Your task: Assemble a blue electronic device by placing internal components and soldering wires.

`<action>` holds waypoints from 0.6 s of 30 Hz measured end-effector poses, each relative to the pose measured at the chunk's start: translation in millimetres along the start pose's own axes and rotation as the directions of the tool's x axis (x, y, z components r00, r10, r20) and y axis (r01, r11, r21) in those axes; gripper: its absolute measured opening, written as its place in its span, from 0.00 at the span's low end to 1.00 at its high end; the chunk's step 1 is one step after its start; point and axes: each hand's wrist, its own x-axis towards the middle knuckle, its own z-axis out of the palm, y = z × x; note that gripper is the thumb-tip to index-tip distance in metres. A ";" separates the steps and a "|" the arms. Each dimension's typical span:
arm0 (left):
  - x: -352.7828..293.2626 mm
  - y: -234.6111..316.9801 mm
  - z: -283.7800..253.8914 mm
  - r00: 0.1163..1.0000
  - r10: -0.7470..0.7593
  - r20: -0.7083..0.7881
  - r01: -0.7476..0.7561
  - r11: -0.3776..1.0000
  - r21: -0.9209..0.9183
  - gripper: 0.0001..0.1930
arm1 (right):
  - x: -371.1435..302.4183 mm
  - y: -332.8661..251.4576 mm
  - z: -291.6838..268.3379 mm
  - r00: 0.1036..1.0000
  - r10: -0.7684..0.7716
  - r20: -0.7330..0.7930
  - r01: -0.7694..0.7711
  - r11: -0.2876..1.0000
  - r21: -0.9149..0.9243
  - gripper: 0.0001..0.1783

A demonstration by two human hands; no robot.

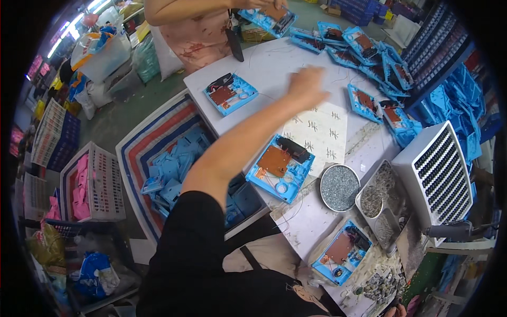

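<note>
**One left hand over a white table, with six blue housings countable outside a pile**

One white table (251,66) fills the middle and right of the frame. One bin with a striped lining (136,153), left of centre, holds loose blue plastic parts (171,164), too jumbled to count. One co-worker (195,39) stands at the top, left of centre.

One pile of blue housings (364,45) lies at the upper right, overlapping too much for a sure count. One white block (441,177) with rows of dark round ends stands at the right. One pale crate (108,195) with pink parts (81,185) sits at the left.

Six housings with brown boards can be told singly: one left of the table's top (231,94), one at centre (281,168), one at lower right (342,252), two below the pile (364,103), and one in the co-worker's hands.

One marked sheet (322,132), one round dish of grey bits (339,187) and one metal tray of thin pieces (388,201) lie right of centre.

One left hand (308,89) is above the table, at the sheet's upper end, left of the two housings; motion blur hides whether its fingers are spread or together. One right hand (397,310) shows only in part at the lower right edge; its finger state cannot be told.
</note>
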 end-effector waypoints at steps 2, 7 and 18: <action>-37.1 -75.8 -34.5 0.978 -0.167 -0.129 0.175 0.983 0.054 0.27 | 5.8 -6.0 6.4 1.000 0.017 0.007 -0.017 1.000 -0.024 0.10; -124.8 -181.8 -124.5 0.769 -0.542 -0.338 0.619 0.762 0.187 0.22 | 7.9 -10.8 25.4 0.997 0.063 0.043 -0.060 0.996 -0.064 0.12; -169.8 -181.2 -93.2 0.565 -0.816 0.122 0.702 0.398 -0.591 0.42 | 12.6 -20.7 40.0 0.998 -0.042 0.039 0.043 0.999 -0.030 0.10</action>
